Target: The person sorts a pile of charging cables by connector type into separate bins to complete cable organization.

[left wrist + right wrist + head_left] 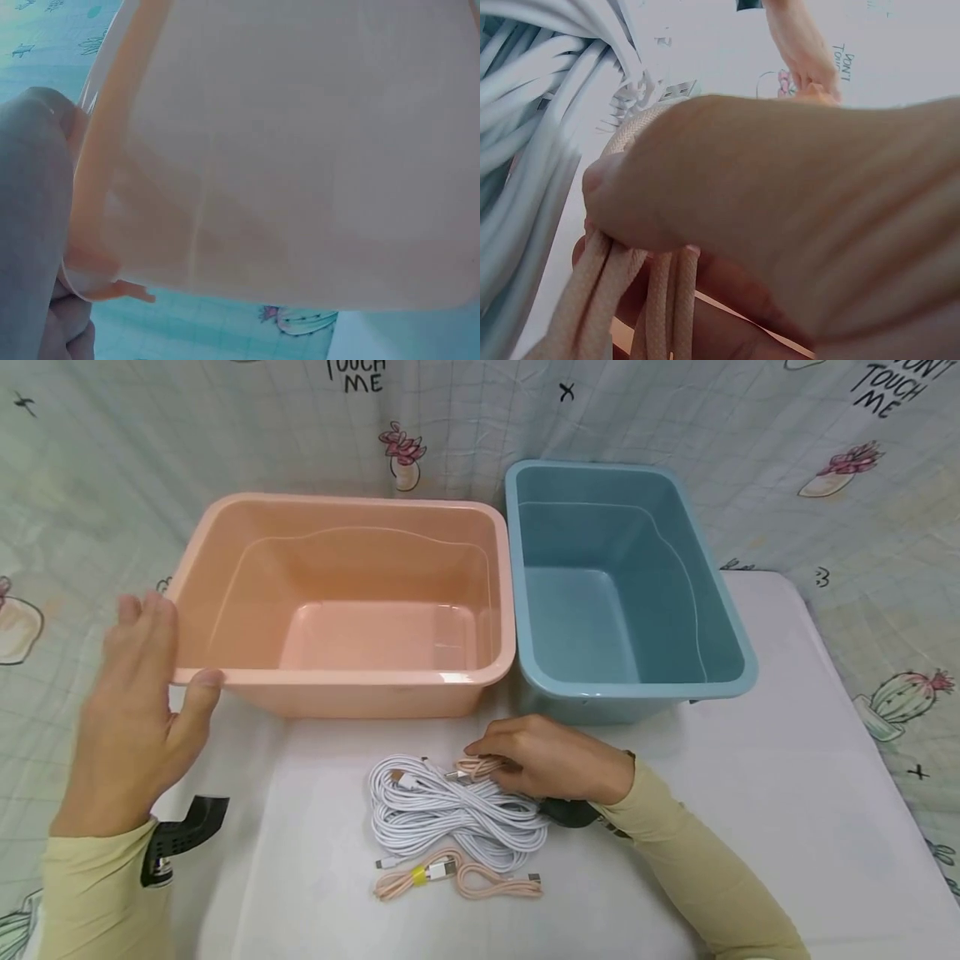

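Note:
In the head view my left hand point(142, 710) is at the near left corner of a peach plastic bin point(375, 677), thumb over the front rim and fingers along the left side. The left wrist view shows the bin's wall point(285, 165) close up, with fingers under its rim. My right hand point(551, 760) pinches a coiled peach charging cable point(474, 767) above a bundle of white cable point(450, 818). Its braided strands point(585, 300) run between thumb and fingers in the right wrist view. Nearer me lies another peach cable point(498, 885) with a yellow tie.
A blue plastic bin point(637, 688) stands right of the peach one, their rims side by side. Both stand at the back of a white-covered table point(315, 860). A printed cloth point(480, 427) hangs behind them.

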Motion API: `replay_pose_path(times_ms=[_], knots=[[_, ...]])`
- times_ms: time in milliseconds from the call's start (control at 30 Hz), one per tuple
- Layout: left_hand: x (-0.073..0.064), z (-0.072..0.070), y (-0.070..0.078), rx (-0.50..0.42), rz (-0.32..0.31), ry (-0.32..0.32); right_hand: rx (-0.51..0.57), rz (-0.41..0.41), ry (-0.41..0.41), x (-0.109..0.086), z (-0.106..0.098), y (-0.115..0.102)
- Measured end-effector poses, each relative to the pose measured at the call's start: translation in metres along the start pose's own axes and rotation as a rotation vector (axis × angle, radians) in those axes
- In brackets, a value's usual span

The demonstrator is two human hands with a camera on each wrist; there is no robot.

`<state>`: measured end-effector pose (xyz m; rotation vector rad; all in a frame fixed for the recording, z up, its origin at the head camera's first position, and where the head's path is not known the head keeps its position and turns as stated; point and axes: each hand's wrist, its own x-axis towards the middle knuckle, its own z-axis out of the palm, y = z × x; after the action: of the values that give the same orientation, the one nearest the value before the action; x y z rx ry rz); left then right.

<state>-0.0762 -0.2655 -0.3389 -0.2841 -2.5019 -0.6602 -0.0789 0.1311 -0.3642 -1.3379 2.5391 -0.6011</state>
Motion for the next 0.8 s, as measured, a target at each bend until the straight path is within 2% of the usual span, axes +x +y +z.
replay_pose_path(times_ms=[100,333,633,800], knots=[[-0.0005,0.0008,0.0023,0.004,-0.003,0.003,-0.001,-0.001,-0.003,0.0004,0.0000,0.0001],[0.0000,-0.0026,0.0066,0.019,-0.049,-0.047,-0.001,-0.008,0.003,0.0006,0.0004,-0.0006],[0.0002,0.0002,0.0069,0.028,-0.016,-0.017,-0.007,-0.026,0.038,-0.0012,-0.0014,-0.0028],[0.0000,-0.0013,0.0077,0.090,-0.038,-0.039,-0.007,-0.043,0.062,-0.0018,-0.0036,-0.0038]])
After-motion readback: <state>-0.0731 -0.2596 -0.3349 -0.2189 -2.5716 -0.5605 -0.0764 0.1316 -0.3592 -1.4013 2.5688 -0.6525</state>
